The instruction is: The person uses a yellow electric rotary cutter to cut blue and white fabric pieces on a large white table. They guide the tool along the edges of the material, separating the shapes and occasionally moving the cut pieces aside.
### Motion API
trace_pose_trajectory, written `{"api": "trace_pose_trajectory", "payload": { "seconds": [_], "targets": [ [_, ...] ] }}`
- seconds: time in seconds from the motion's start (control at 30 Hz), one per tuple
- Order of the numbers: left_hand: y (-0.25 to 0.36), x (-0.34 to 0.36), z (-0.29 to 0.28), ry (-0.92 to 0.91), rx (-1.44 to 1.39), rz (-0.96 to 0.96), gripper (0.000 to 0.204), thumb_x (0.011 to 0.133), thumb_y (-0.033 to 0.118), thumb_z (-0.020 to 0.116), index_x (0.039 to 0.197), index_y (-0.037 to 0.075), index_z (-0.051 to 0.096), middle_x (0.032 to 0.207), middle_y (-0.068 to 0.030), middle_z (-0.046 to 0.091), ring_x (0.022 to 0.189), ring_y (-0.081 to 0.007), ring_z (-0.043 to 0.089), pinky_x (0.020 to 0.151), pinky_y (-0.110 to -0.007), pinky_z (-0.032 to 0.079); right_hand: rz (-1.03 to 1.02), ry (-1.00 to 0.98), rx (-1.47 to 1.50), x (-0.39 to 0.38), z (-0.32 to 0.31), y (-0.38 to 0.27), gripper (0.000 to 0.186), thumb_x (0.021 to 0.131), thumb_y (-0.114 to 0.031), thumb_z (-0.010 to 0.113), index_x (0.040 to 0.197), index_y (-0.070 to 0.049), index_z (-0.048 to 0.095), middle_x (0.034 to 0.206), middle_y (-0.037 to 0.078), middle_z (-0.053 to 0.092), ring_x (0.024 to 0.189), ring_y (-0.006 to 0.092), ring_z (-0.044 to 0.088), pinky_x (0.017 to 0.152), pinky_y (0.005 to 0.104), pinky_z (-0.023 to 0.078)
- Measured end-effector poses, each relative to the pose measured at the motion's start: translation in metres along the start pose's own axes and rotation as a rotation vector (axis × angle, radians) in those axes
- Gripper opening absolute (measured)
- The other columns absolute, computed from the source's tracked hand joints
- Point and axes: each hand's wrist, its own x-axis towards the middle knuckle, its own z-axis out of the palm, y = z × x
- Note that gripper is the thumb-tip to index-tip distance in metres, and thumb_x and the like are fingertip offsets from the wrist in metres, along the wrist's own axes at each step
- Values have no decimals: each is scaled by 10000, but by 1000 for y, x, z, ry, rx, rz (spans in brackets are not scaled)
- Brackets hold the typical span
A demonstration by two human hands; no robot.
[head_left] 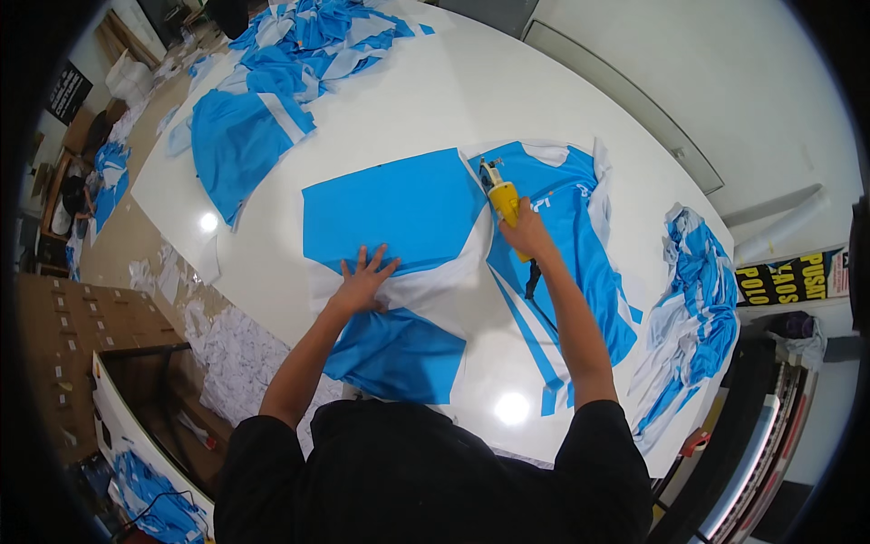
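I am cutting blue and white cloth on a big white table (435,100). My left hand (365,283) lies flat with the fingers spread wide. It holds nothing; it just presses down on the blue and white cloth sheet (399,227) in front of me. My right hand (528,238) is closed tight around the handle of a yellow cutter (501,195). A dark cord hangs down from it beside my arm. The cutter's front end sits on the cloth, right at the edge where the flat blue piece meets a blue shirt shape (571,245) with white trim.

I think I am partway through a cut that runs away from me, along that edge. The blue piece nearest me looks cut loose on some sides, but I cannot tell how far the cut has gone under the tool.

The next move needs a slow, steady push along the line. My left hand must keep the cloth flat and stay well to the side of the blade. The cord should not snag on the cloth.

More blue and white pieces lie in a heap at the far end of the table (299,45), and another pile (693,317) hangs off the right edge.
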Motion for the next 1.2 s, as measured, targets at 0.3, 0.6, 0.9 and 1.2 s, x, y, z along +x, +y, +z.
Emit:
{"api": "trace_pose_trajectory", "payload": {
  "seconds": [0.3,0.6,0.9,1.2],
  "targets": [
    [-4,6,3,43,-2,19,1273,597,271,979,1646,366,263,1759,-65,40,1583,-493,17,1114,-878,128,-65,-21,2,40,-12,-16,596,873,-281,731,1228,64,400,1026,383,679,967,536,690,822,563,574],
    [-4,8,6,46,-18,28,1299,584,298,979,1653,368,245,1762,-68,39,1585,-492,16,1108,-881,113,-159,-8,8,90,-9,-30,658,897,-349,728,1310,50,408,1054,361,691,965,510,707,784,518,588],
    [-147,38,-98,77,86,-577,1067,762,462,850,1647,266,286,1731,-139,192,1569,-483,163,1139,-822,163,92,332,619,102,-25,-6,541,928,-395,717,1208,27,527,953,171,680,714,276,715,604,409,587],
    [163,243,-11,482,4,319,900,913,653,608,1615,145,369,1689,-174,288,1570,-436,195,1180,-771,82,464,610,872,-113,-104,94,422,984,-305,675,1227,4,523,905,132,633,645,215,675,521,355,570]
  ]
}}
